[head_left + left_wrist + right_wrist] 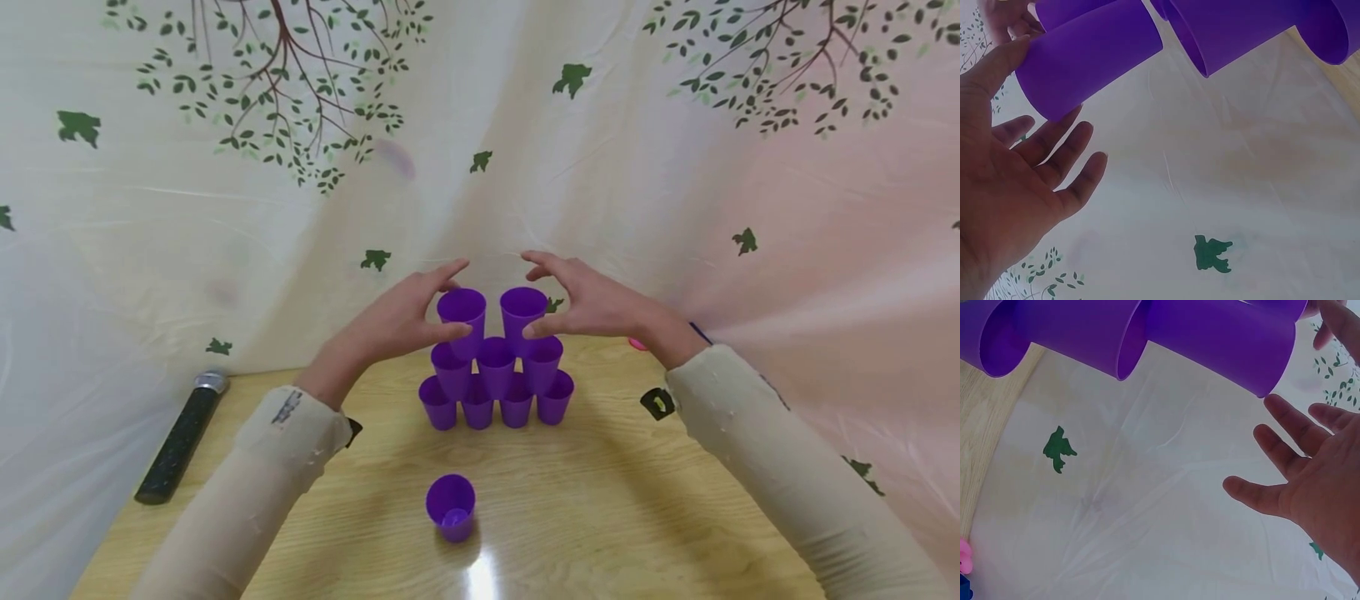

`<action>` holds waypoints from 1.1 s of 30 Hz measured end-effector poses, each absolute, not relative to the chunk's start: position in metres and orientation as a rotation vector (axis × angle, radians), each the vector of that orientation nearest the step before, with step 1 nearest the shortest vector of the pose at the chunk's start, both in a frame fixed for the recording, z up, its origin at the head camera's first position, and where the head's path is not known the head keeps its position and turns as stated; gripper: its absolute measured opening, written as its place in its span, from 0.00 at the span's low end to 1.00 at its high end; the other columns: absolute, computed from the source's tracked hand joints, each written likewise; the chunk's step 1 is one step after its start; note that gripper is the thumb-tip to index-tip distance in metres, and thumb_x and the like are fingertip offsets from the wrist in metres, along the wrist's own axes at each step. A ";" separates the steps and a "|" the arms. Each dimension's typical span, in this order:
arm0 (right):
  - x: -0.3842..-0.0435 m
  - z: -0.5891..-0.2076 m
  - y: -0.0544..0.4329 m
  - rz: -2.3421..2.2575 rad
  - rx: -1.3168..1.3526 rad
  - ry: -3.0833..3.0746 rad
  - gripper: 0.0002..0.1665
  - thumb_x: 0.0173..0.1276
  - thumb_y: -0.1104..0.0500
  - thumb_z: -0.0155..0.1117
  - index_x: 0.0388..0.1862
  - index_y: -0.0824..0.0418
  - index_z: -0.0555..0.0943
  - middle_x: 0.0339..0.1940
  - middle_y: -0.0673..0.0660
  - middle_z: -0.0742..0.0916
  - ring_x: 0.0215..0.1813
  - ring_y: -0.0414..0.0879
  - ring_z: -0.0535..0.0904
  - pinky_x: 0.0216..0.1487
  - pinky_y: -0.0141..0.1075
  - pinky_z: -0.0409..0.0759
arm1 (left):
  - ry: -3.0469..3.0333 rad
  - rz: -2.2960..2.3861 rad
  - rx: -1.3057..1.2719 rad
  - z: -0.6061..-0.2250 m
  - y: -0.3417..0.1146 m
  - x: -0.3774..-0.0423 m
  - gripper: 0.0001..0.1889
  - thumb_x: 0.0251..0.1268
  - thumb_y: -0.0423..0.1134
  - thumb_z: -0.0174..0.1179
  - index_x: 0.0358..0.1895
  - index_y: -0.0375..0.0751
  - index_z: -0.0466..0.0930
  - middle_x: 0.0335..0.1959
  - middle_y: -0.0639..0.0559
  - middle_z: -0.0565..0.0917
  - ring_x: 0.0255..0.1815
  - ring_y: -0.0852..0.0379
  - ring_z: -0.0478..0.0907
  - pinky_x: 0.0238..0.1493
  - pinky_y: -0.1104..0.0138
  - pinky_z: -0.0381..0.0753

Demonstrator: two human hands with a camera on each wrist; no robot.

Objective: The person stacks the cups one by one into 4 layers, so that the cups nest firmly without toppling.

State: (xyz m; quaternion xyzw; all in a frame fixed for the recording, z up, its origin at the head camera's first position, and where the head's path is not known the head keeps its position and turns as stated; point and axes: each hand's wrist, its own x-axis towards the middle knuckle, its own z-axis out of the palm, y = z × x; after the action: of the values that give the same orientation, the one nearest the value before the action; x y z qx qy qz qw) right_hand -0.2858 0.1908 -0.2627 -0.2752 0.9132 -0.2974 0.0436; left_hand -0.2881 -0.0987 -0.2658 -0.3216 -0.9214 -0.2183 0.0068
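Purple cups stand mouth up in a tiered stack: a bottom row (477,408) of several, a middle row (497,367) of three, and two on top. Around the top left cup (469,312) my left hand (393,321) is spread, thumb before it and fingers beyond. In the left wrist view the thumb lies at that cup's (1091,59) rim, with the other fingers loosely extended. My right hand (600,300) is beside the top right cup (517,308), thumb in front. Its fingers (1294,425) spread near the cup's (1222,344) rim; contact is unclear.
One more purple cup (452,508) stands on the wooden table (360,517) in front of the stack. A black microphone (180,437) lies at the left. Behind hangs a pale sheet (300,225) with leaf prints. A small pink thing (965,556) shows at the right side.
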 end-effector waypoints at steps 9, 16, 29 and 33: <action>-0.282 -0.261 0.191 -0.906 -0.835 2.804 0.63 0.57 0.39 0.76 0.83 0.43 0.48 0.73 0.52 0.73 0.80 0.52 0.59 0.75 0.59 0.63 | -2.871 -0.692 -1.033 -0.266 -0.093 -0.291 0.48 0.63 0.55 0.66 0.81 0.48 0.50 0.68 0.41 0.76 0.71 0.45 0.71 0.72 0.50 0.70; -0.281 -0.261 0.191 -0.916 -0.844 2.792 0.63 0.57 0.39 0.76 0.83 0.43 0.48 0.73 0.52 0.73 0.79 0.52 0.59 0.75 0.60 0.63 | -2.877 -0.683 -1.028 -0.268 -0.091 -0.292 0.48 0.63 0.55 0.66 0.81 0.49 0.50 0.67 0.42 0.77 0.71 0.44 0.70 0.72 0.49 0.70; -0.282 -0.262 0.191 -0.906 -0.852 2.805 0.62 0.57 0.39 0.76 0.83 0.44 0.49 0.73 0.53 0.73 0.80 0.53 0.59 0.75 0.60 0.62 | -2.888 -0.674 -1.037 -0.272 -0.089 -0.296 0.48 0.63 0.56 0.66 0.81 0.51 0.50 0.67 0.42 0.78 0.70 0.45 0.71 0.71 0.50 0.72; -0.283 -0.263 0.193 -0.903 -0.846 2.804 0.62 0.58 0.39 0.75 0.83 0.44 0.48 0.73 0.53 0.73 0.80 0.53 0.58 0.75 0.61 0.63 | -2.887 -0.679 -1.046 -0.273 -0.088 -0.298 0.48 0.63 0.55 0.67 0.81 0.49 0.50 0.67 0.42 0.77 0.70 0.46 0.72 0.71 0.50 0.72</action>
State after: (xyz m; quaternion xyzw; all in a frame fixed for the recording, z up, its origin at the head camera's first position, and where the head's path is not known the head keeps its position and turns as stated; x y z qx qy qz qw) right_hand -0.2830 0.1925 -0.2627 -0.2758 0.9142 -0.2945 0.0382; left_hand -0.2980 -0.0881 -0.2731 -0.3327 -0.9180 -0.2157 -0.0018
